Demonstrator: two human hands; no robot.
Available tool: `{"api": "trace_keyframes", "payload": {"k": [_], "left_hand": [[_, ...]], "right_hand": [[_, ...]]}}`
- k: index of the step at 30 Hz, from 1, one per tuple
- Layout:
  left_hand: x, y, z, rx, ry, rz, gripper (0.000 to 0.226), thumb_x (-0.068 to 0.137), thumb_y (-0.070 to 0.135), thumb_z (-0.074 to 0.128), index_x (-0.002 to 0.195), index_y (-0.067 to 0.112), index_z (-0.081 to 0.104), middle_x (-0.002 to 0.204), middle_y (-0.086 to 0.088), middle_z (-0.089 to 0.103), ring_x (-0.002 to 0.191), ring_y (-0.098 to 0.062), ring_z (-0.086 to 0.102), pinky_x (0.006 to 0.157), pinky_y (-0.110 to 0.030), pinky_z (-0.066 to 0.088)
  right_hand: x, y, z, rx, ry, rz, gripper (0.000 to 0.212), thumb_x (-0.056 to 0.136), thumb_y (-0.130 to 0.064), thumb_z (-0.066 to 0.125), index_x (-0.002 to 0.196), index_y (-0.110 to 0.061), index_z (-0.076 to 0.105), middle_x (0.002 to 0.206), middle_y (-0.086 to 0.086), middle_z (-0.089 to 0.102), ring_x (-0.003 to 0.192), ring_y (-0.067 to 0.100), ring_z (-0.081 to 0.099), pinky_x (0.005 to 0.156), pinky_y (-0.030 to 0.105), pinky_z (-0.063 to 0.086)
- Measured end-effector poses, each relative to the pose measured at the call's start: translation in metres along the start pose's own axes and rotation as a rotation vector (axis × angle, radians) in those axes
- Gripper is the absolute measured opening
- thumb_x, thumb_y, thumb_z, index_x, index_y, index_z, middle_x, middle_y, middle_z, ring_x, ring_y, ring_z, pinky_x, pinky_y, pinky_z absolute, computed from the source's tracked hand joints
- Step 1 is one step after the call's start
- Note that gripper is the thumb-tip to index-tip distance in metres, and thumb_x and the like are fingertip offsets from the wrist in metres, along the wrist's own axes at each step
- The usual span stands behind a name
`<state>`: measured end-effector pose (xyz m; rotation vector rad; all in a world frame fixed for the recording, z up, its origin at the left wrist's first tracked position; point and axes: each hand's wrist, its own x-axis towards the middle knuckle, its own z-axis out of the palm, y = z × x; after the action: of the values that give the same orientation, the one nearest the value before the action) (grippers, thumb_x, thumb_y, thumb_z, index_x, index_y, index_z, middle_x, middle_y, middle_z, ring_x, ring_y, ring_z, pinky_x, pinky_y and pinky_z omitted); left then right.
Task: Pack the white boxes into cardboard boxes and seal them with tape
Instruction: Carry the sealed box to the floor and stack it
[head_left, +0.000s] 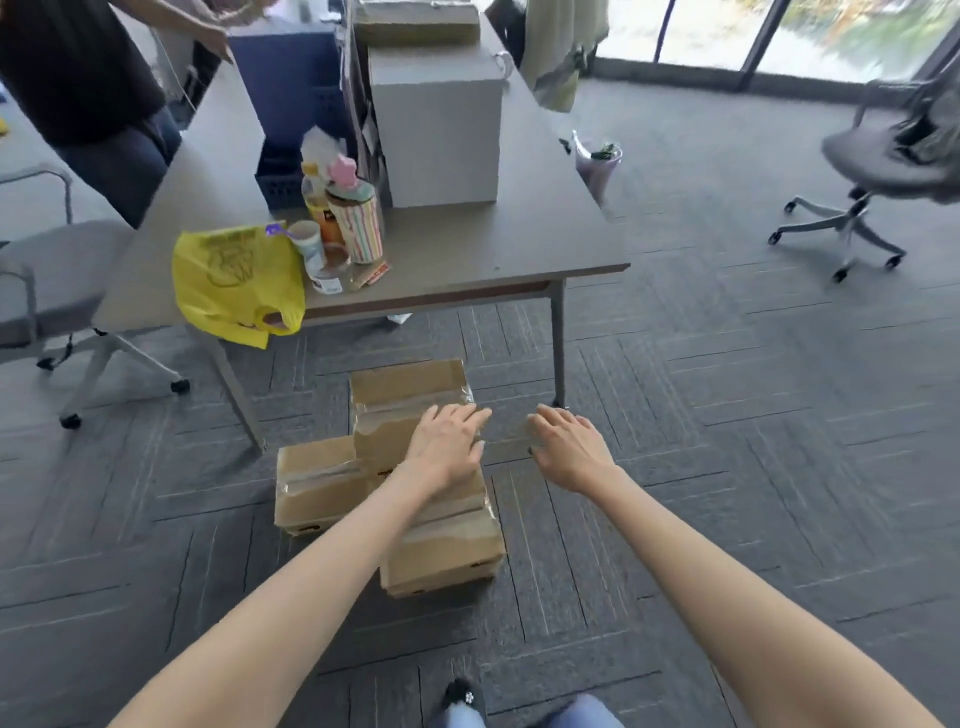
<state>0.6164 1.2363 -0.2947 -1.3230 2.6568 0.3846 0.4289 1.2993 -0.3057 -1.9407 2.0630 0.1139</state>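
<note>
Left hand (447, 447), fingers straight and holding nothing, is over the taped cardboard boxes (441, 545) clustered on the carpet (675, 467); contact cannot be told. Right hand (569, 447), likewise spread and empty, hovers just right of them above open carpet. Beyond, the desk (467, 249) carries a yellow bag (234, 280) at its front edge, print unreadable.

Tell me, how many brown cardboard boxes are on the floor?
3, all taped shut: the far box beyond the left hand, the left box to its left, and the near box closest to the person. Others could be hidden behind them.
</note>
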Motion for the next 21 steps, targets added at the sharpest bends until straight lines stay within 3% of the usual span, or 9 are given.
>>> {"api": "trace_keyframes", "payload": {"k": [10,21], "left_hand": [[0.169,0.088,-0.037,0.027,-0.04,0.09,0.053,0.103,0.035,0.039,0.154,0.024,0.028,0.16,0.0,0.028,0.147,-0.018,0.025,0.122,-0.04,0.013],[0.404,0.215,-0.111,-0.036,0.108,-0.028,0.051,0.102,0.034,0.042,0.151,0.026,0.034,0.158,0.001,0.033,0.145,-0.017,0.028,0.121,-0.038,0.016]], "right_hand": [[0.071,0.158,-0.064,0.083,0.07,0.125,0.053,0.101,-0.033,0.044,0.15,-0.019,0.032,0.161,0.003,0.021,0.147,0.021,0.023,0.116,0.039,0.024],[0.208,0.379,-0.181,0.0,0.12,-0.044,0.05,0.102,-0.03,0.043,0.149,-0.02,0.032,0.16,0.002,0.024,0.145,0.021,0.025,0.115,0.039,0.027]]}}
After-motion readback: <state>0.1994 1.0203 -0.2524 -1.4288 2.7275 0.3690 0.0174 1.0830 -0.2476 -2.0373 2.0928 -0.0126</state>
